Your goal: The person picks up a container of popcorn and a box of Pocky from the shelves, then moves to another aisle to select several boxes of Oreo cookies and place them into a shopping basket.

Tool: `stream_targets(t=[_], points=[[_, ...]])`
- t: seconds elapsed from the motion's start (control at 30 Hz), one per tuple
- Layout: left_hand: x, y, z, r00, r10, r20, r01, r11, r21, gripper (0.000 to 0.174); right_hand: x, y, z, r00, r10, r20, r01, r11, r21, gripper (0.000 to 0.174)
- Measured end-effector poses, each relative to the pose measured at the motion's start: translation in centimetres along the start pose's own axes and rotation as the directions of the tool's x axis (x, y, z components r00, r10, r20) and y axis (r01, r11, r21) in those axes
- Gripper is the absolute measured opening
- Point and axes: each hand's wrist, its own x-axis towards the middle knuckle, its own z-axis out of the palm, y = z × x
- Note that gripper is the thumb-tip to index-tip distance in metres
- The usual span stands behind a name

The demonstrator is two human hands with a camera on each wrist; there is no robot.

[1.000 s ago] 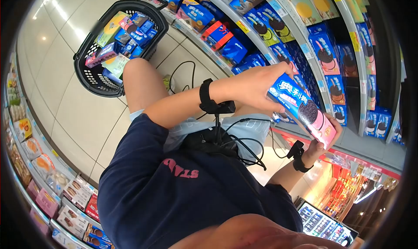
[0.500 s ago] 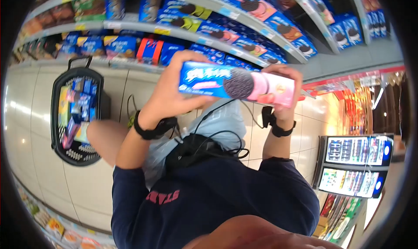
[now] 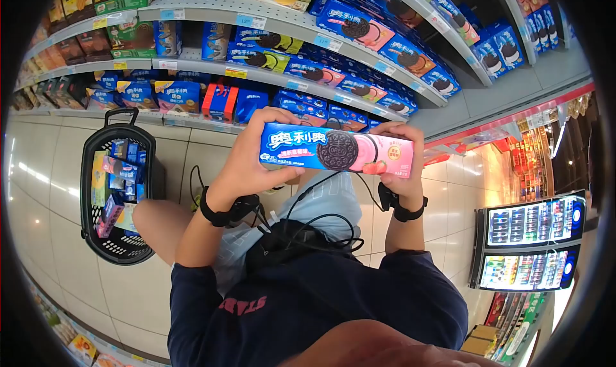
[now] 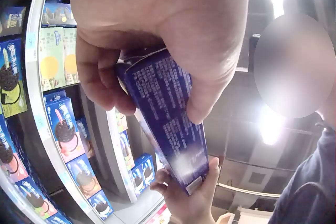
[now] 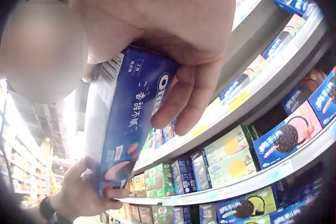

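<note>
A long blue and pink box of Oreo cookies [image 3: 337, 154] lies level between both hands in the head view, its front with a cookie and a strawberry facing up toward the head camera. My left hand [image 3: 240, 161] grips its blue end, thumb along the near side and fingers behind. At the pink end, my right hand [image 3: 409, 158] holds on with thumb and fingers. Small print covers the dark blue side of the box [image 4: 163, 103] in the left wrist view. White lettering marks another side of the box [image 5: 134, 113] in the right wrist view.
Shelves of cookie boxes [image 3: 356, 26] curve across the front and right. A black shopping basket [image 3: 154, 168] holding several packages stands on the tiled floor beside the left knee. Black cables [image 3: 321, 222] loop over the lap. Lit drink coolers [image 3: 529, 245] stand at the right.
The view has turned to the right. The box, tilted a second ago, has come level in front of the body, still held by both hands at its ends.
</note>
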Motion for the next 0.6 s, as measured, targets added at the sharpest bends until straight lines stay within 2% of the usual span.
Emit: stream_targets(t=[0.07,0.13,0.23,0.6], points=[[-0.04,-0.20,-0.31,0.998,0.004,0.060,-0.006,0.999,0.031,0.071,-0.24,0.09,-0.05,1.000,0.005,-0.012,-0.005,1.000,-0.022,0.077],[-0.09,-0.16,-0.33,0.998,-0.007,0.059,0.005,1.000,0.027,0.071,-0.46,0.14,-0.29,1.000,0.015,-0.013,-0.017,0.994,-0.110,0.074],[-0.10,0.10,-0.34,0.998,-0.032,0.051,0.030,0.999,0.026,0.070,-0.48,0.33,-0.38,0.999,0.029,-0.016,-0.031,0.989,-0.147,0.071],[-0.03,0.26,-0.57,0.997,-0.071,0.025,0.070,0.997,0.036,0.067,-0.46,0.77,0.00,0.999,0.031,-0.039,-0.035,0.991,-0.126,0.070]])
